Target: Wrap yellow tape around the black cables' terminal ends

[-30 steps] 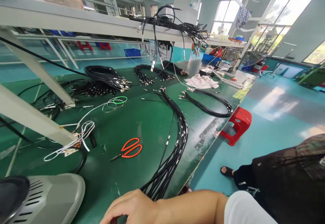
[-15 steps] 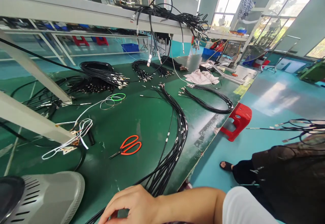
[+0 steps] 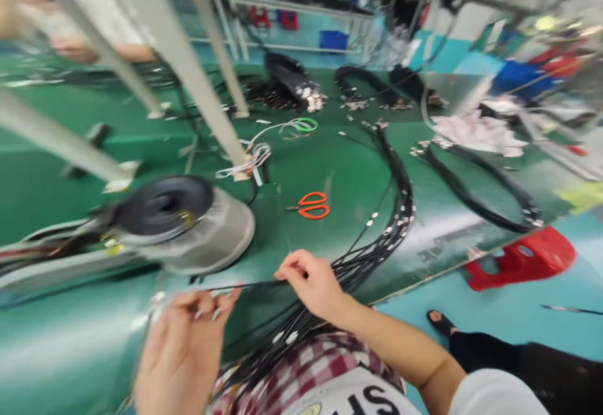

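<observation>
My right hand (image 3: 315, 282) is closed in a pinch on a thin black cable (image 3: 259, 285), above the edge of a cable bundle (image 3: 398, 226). That cable stretches left to my left hand (image 3: 183, 346), which is palm up and blurred. Its fingers are curled around the cable's end, with small silvery bits showing between them. The bundle curves over the green table, with silver connectors along it, and runs down to my lap. Beyond my hands lie orange-handled scissors (image 3: 313, 206). A grey machine with a round black top (image 3: 207, 233) stands beside my left hand.
Frame legs (image 3: 198, 76) rise from the table at left. White cord (image 3: 257, 157) lies by one leg. More coiled cables (image 3: 480, 189), a pale cloth (image 3: 478, 132) and a red stool (image 3: 527, 258) are at right. Another person's sandalled foot (image 3: 440, 322) shows on the floor; someone's arms are far left.
The view has swung left and down. My left hand has come into view, and my right hand now pinches a cable stretched between both hands.
</observation>
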A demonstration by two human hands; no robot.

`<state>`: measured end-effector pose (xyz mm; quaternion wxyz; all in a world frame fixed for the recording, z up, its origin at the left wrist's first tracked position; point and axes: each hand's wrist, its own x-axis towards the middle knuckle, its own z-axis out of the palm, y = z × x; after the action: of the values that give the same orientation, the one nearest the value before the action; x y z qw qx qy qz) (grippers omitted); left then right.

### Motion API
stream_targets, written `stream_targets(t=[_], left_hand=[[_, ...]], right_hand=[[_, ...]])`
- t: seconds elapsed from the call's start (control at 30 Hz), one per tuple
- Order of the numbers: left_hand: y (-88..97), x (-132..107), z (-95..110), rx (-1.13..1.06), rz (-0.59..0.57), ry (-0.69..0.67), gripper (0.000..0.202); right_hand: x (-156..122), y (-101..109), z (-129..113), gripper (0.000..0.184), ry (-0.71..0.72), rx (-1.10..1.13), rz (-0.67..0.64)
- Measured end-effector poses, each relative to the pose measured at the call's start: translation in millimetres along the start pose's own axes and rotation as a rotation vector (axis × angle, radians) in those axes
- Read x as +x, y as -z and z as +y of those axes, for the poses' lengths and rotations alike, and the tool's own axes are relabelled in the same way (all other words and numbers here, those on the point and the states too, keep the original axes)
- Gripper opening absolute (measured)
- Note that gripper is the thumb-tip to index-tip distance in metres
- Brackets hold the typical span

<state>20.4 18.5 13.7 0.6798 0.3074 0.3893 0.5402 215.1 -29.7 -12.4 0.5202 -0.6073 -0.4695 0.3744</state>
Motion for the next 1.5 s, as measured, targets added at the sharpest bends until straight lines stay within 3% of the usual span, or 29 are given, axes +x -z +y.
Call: stream_targets(t=[0.17, 0.5, 0.67, 0.87, 1.17, 1.3, 1.4, 1.5], left_hand=[[19.9, 0, -3, 0.133, -0.036, -0.037, 0.024], [34.5, -6, 5, -0.017, -0.066, -0.014, 0.019], [35.5, -5, 6, 0.007, -0.094, -0.055, 0.017], [33.9, -8, 8, 0.057, -0.087, -0.099, 0.018], [31.6, -11, 9, 0.075, -0.092, -0.091, 0.019], [33.3, -17, 12, 0.106, -0.117, -0.108, 0.018], [30.5, -25, 16, 0.119, -0.149, -0.104, 0.017], [22.2, -31, 19, 0.074, -0.169, 0.021, 0.02]], right_hand=[[6, 9, -3, 0.011, -0.058, -0.178, -0.252], [11, 18, -14, 0.013, -0.039, -0.265, -0.433], [12, 15, -14, 0.013, -0.039, -0.24, -0.402], [12, 10, -13, 0.013, 0.019, -0.363, -0.33], [16, -5, -28, 0.014, 0.064, -0.312, -0.466], [24, -13, -25, 0.013, 0.065, -0.278, -0.404], [29, -19, -18, 0.01, 0.063, -0.374, -0.344], [31, -24, -13, 0.008, 0.085, -0.55, -0.328]])
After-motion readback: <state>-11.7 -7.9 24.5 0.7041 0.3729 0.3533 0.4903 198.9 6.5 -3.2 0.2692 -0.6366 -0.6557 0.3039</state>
